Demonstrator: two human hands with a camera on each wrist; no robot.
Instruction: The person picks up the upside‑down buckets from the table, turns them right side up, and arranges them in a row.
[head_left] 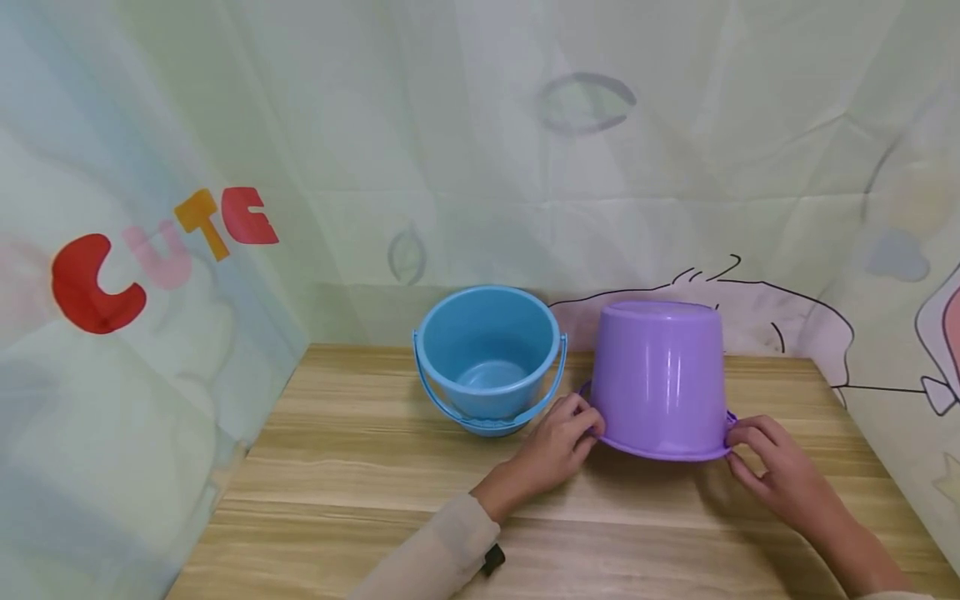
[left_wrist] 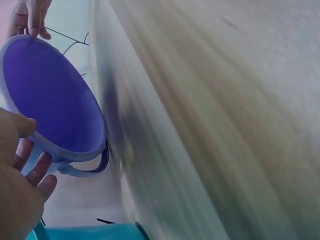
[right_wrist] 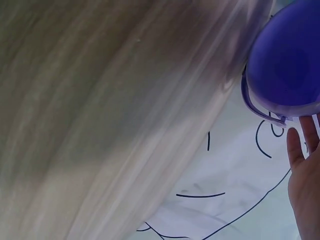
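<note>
Left hand (head_left: 557, 440) and right hand (head_left: 783, 477) are gripping an upturned purple bucket (head_left: 660, 383) by its rim, beside a blue bucket (head_left: 489, 337).

We have lateral access over the wooden table (head_left: 330, 450) left of the blue bucket (head_left: 491, 404). We can enter its mouth from above; its handle (head_left: 491, 423) obstructs the front. Between it and the purple bucket (head_left: 660, 379) we have a narrow gap, obstructed at the near end by the left hand (head_left: 555, 442). The right hand (head_left: 787, 475) obstructs the purple bucket's right side. Under its raised near rim we have clearance; the backdrop (head_left: 465, 167) limits rear access.
</note>
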